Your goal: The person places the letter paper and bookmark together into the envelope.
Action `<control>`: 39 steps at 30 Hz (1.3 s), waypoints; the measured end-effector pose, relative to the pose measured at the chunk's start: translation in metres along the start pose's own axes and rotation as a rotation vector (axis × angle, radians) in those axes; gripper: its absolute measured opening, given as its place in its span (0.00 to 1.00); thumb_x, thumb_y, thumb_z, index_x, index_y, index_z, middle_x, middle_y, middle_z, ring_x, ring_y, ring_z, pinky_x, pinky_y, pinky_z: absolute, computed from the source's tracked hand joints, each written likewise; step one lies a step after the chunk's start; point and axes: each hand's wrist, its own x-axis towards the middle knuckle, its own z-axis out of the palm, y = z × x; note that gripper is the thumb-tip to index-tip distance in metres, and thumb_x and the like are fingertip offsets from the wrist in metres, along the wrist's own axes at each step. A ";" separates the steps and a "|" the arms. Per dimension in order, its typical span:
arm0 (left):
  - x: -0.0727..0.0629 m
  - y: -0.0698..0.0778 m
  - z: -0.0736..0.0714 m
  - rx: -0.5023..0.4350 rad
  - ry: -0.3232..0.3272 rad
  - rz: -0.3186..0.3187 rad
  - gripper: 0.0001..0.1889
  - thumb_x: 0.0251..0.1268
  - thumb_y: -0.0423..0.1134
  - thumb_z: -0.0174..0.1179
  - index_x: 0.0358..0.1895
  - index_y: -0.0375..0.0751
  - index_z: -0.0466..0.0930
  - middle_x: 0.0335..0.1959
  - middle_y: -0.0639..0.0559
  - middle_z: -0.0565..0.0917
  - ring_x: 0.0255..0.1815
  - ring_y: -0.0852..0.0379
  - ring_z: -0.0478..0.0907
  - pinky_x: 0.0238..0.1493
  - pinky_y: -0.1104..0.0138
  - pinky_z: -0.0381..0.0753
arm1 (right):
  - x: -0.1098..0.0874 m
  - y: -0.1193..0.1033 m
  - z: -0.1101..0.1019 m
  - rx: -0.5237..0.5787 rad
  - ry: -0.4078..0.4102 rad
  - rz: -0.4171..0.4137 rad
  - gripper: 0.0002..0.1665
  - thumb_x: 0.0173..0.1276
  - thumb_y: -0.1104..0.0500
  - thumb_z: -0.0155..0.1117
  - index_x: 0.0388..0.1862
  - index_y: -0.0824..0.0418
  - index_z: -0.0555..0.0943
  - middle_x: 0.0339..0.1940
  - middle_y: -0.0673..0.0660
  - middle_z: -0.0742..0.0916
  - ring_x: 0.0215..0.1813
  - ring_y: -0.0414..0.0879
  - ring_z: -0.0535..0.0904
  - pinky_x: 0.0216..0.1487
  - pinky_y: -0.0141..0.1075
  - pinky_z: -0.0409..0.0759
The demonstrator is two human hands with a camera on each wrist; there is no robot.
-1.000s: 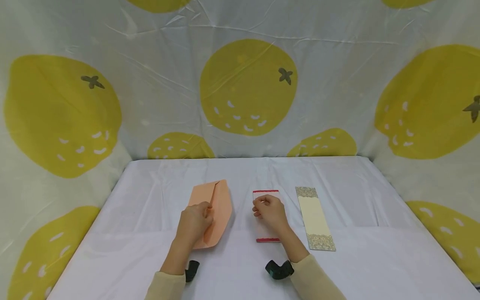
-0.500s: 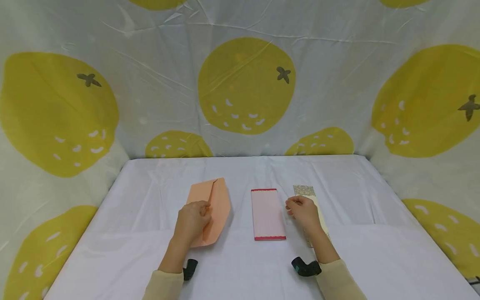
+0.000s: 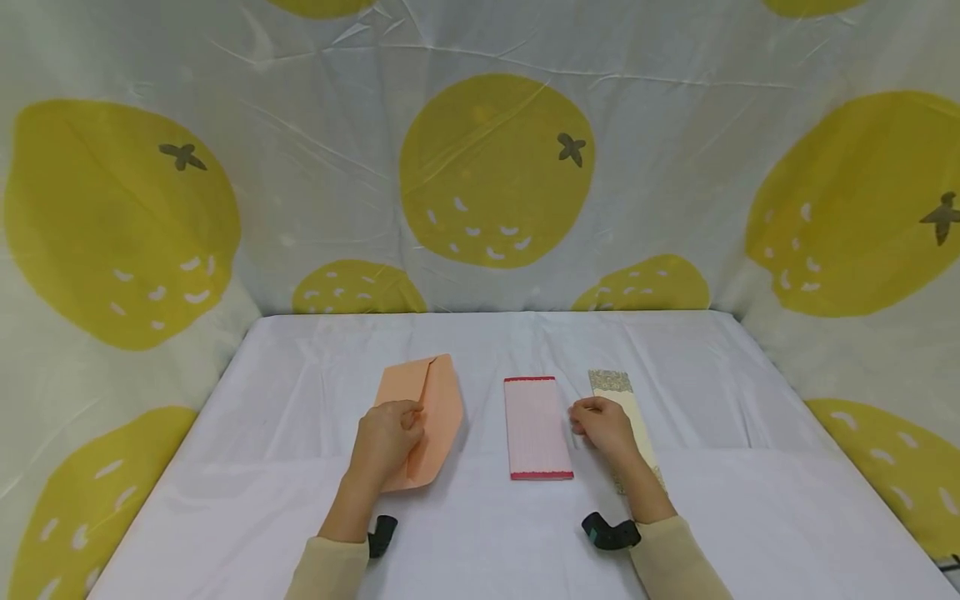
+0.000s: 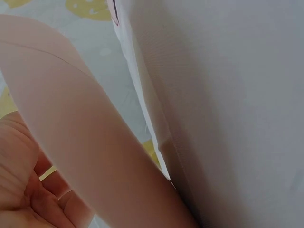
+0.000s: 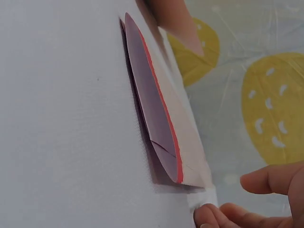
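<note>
My left hand [image 3: 386, 442] grips a peach-orange envelope [image 3: 442, 417], which is tilted up off the tablecloth. The envelope's curved side [image 4: 90, 123] fills much of the left wrist view and hides some of the fingers. My right hand [image 3: 606, 429] hovers over a long cream card-like piece [image 3: 639, 421] with glittery gold ends, covering its middle. Its thumb and fingers are apart with nothing between them. Between the hands lies a pink paper sleeve [image 3: 537, 429] with red edges; the right wrist view shows the sleeve [image 5: 147, 95] gaping at one end.
A white cloth [image 3: 480, 533] covers the table. Behind and beside it hang white curtains printed with yellow lemons [image 3: 495, 171]. Black curved pieces [image 3: 611, 532] are attached at both wrists.
My right hand has moved right, from over the pink sleeve to over the cream piece, uncovering the sleeve. The left hand and the orange envelope stay almost where they were.
</note>
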 end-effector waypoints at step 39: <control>0.001 0.000 0.000 0.005 -0.005 -0.003 0.13 0.52 0.29 0.64 0.43 0.35 0.87 0.42 0.39 0.86 0.26 0.55 0.71 0.22 0.67 0.68 | 0.004 0.006 0.017 -0.049 -0.017 -0.038 0.21 0.66 0.58 0.62 0.53 0.70 0.76 0.44 0.65 0.84 0.36 0.48 0.81 0.29 0.35 0.76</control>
